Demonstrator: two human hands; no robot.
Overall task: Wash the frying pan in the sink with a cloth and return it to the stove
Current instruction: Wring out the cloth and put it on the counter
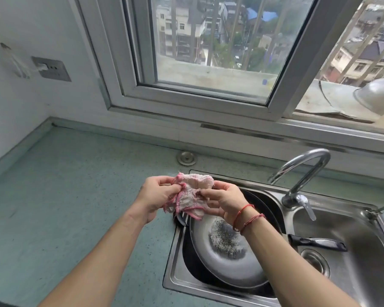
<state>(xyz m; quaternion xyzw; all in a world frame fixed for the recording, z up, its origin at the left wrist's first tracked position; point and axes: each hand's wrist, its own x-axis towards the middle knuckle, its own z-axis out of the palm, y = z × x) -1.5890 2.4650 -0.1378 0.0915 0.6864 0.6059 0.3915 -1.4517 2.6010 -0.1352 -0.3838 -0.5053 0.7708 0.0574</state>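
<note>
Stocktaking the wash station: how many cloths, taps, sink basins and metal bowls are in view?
cloth: 1
tap: 1
sink basin: 2
metal bowl: 1
Total: 5

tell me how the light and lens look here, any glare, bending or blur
Head view: soft daylight from the window, with no hard shadows. Head view: the wide lens bends and splays the window frame. Head view: glints on the faucet and sink. Head view: the cloth, left hand, right hand and pan look sharp.
</note>
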